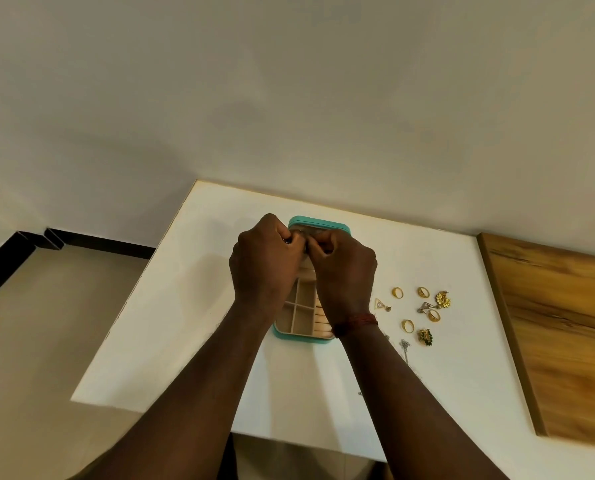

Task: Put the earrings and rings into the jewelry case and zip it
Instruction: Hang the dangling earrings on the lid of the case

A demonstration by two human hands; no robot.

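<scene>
A teal jewelry case [282,336] lies open in the middle of the white table, with beige compartments [303,306] in its base and its lid [323,224] raised at the far side. My left hand [265,261] and my right hand [344,268] meet over the lid's inner face, fingers curled and fingertips pinched together. Whatever they pinch is hidden. To the right of the case lie gold rings [397,292] [408,326], two gold flower earrings [442,300] [425,336] and two triangle earrings [380,304] [426,306].
A thin silver chain [405,347] lies beside my right forearm. A wooden board [559,327] covers the table's right side. The table [185,323] ends at the left over a beige floor, with a plain wall behind.
</scene>
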